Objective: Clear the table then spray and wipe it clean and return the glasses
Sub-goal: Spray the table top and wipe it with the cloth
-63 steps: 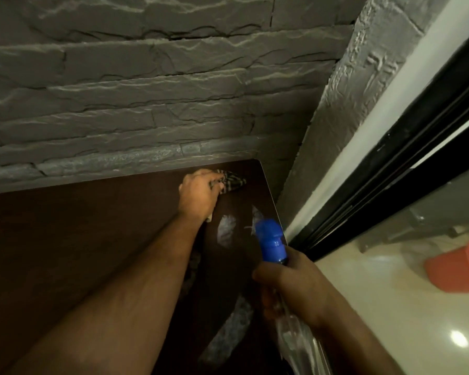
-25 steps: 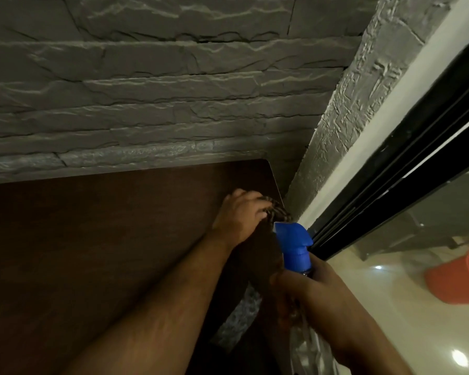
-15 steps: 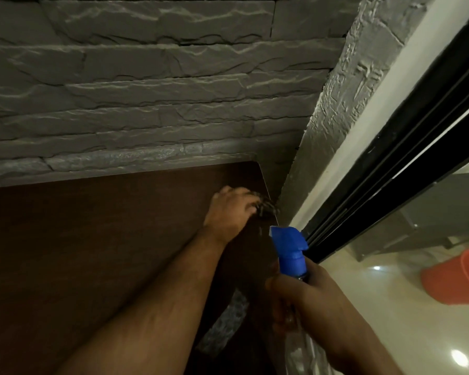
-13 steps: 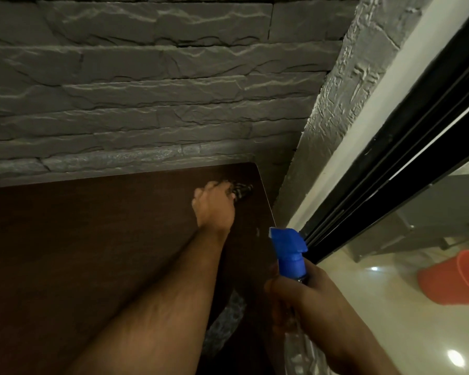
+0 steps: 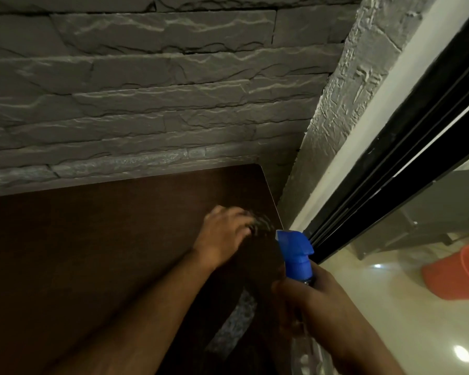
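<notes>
In the head view, one dark brown wooden worktop (image 5: 92,253) fills the lower left of the frame, its far edge set against a grey stone-clad wall (image 5: 146,90) and its rounded far right corner just beside a rough plastered pillar (image 5: 344,104). The left hand (image 5: 222,236), right of the frame's centre, presses a single checked cloth (image 5: 263,221) onto the worktop near its right edge; the cloth is blurred, only a small patterned part showing past the fingers, which are curled over it, so this grip is grasping the cloth. The right hand (image 5: 317,299), at lower right of centre, is clenched around the neck of one clear spray bottle (image 5: 295,253) with a bright blue trigger head, its nozzle pointing to the upper left and sitting just beside the cloth in the frame. One pale streak (image 5: 236,323), wet or reflective, shows on the worktop between the two forearms. At the right edge, on a glossy light floor (image 5: 390,320), stands one orange bucket (image 5: 460,272), beyond a black door frame (image 5: 390,163).
</notes>
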